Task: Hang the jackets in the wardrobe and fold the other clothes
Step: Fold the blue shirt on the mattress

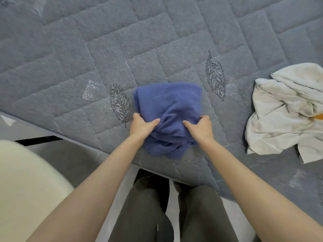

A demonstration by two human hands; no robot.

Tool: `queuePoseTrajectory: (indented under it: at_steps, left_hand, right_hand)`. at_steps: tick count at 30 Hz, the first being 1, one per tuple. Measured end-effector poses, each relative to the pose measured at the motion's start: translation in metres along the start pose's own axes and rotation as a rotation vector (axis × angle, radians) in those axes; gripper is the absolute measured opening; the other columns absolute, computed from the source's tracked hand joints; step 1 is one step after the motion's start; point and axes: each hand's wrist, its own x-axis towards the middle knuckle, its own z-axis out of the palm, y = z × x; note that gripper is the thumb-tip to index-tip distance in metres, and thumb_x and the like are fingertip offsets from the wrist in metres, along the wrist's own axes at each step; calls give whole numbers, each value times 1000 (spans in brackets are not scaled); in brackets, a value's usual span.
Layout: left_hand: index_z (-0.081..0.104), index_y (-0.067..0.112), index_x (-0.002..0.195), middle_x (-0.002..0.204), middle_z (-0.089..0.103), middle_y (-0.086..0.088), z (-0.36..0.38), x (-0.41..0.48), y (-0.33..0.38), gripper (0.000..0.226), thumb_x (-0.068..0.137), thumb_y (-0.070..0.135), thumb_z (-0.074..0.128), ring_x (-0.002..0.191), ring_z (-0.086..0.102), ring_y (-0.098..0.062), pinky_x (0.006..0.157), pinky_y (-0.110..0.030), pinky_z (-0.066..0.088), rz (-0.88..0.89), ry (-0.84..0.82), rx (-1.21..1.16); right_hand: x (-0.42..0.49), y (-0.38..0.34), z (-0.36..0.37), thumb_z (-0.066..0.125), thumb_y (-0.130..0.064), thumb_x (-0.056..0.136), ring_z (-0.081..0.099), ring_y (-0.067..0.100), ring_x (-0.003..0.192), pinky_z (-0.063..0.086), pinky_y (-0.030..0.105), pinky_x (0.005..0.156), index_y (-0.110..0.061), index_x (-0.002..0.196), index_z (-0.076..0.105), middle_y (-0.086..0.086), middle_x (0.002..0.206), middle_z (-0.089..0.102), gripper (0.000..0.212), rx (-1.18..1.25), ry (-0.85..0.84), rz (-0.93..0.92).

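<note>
A blue knitted garment [167,102], folded into a compact bundle, lies near the front edge of the grey quilted bed [87,49]. My left hand [142,125] grips its left side, thumb pressed into the cloth. On the bundle's right side my right hand [199,127] holds it the same way. The near part of the bundle bunches between my hands and hangs toward the bed's edge. A crumpled white garment [283,112] lies unfolded on the bed to the right.
The bed cover has embroidered leaf patterns [215,75]. A cream rounded object [26,189] fills the lower left. My legs in dark trousers [157,206] stand against the bed's edge on a light floor.
</note>
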Motion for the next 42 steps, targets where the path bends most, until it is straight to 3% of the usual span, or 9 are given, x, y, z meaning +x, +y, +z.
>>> queuePoseTrajectory:
  at_steps: [5,8,11,14,18,23,30,36,42]
  left_hand:
    - [58,14,102,110,65,-7,-9,-16,-9,24,84,25,70,97,61,-20,82,-34,51,79,-57,-175]
    - [60,12,104,106,66,-5,-23,-20,-16,25,83,19,72,87,61,-11,70,-17,50,91,-83,-199]
    - [62,4,114,113,66,-10,-29,-24,-28,37,81,13,74,93,59,-16,74,-23,45,9,-156,-86]
    - [59,2,120,121,63,-11,-27,-28,-39,51,75,16,79,105,60,-22,86,-29,47,-85,-234,-3]
    - [46,10,133,141,38,-16,-16,-30,-34,87,68,61,75,131,36,-32,111,-35,30,-206,-56,47]
    - [19,22,148,148,25,-16,4,-21,-9,86,82,60,59,137,23,-35,111,-42,22,-80,258,-173]
    - [31,8,142,133,45,-15,51,-10,-15,83,84,64,52,120,41,-35,96,-46,36,67,468,20]
    - [43,18,130,116,65,-6,59,-9,-46,59,87,55,57,105,59,-33,72,-28,34,122,422,-187]
    - [51,31,99,94,61,19,35,-46,-44,20,91,49,55,98,61,-12,81,-26,45,167,395,-488]
  right_hand:
    - [-7,4,-13,66,-30,84,54,23,80,43,29,70,-15,76,48,0,78,59,26,33,74,-158]
    - [-16,11,-26,71,-21,80,48,12,64,36,24,57,-18,70,46,-5,68,53,28,158,3,-204]
    - [-18,24,-29,72,-16,76,53,15,66,37,22,53,-12,75,58,-4,67,57,15,-67,-77,-167]
    - [-19,30,-26,73,-19,77,59,18,79,44,20,60,-10,89,63,-3,79,63,18,-93,-176,-42]
    - [-20,20,-13,76,-40,77,56,19,108,46,31,92,-14,110,56,2,117,61,46,139,-156,89]
    - [-18,4,11,61,-51,86,26,35,130,31,44,102,-21,145,23,12,145,31,76,146,150,37]
    - [-8,2,62,55,-69,79,43,35,118,40,46,89,-22,145,24,4,137,37,86,132,343,-5]
    - [-8,27,71,59,-48,89,59,27,102,44,34,86,-17,131,42,1,109,63,55,213,288,-183]
    - [-30,17,29,60,-32,93,57,-4,72,41,15,68,-16,104,57,-21,78,64,20,231,96,-478]
